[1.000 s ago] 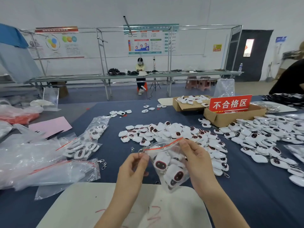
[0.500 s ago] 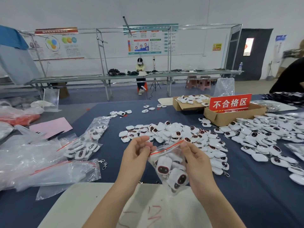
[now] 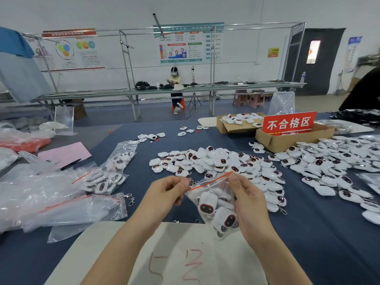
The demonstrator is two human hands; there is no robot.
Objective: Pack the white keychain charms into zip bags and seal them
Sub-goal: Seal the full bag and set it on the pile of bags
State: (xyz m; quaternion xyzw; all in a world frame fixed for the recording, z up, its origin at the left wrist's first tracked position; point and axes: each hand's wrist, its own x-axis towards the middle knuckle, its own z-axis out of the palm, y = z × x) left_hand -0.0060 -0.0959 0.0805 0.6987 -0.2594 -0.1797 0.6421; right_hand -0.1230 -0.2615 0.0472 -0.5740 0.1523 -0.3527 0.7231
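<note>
While the charm-filled zip bag [image 3: 213, 204] is held above the bench [image 3: 308, 233], its red strip [image 3: 209, 181] pinched at each end by the left hand [image 3: 164, 194] and right hand [image 3: 248, 202], the seal is best pressed end to end.

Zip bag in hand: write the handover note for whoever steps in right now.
Left hand pinches the zip bag at the left end of its top. Right hand pinches the right end, with its fingers on the top edge.
The bag holds several charms. Whether its red strip is fully shut cannot be told.
Done: filled bags lie at left.
Left: finish this seal, set the bag down, then pack the loose charms into the empty bags.
</note>
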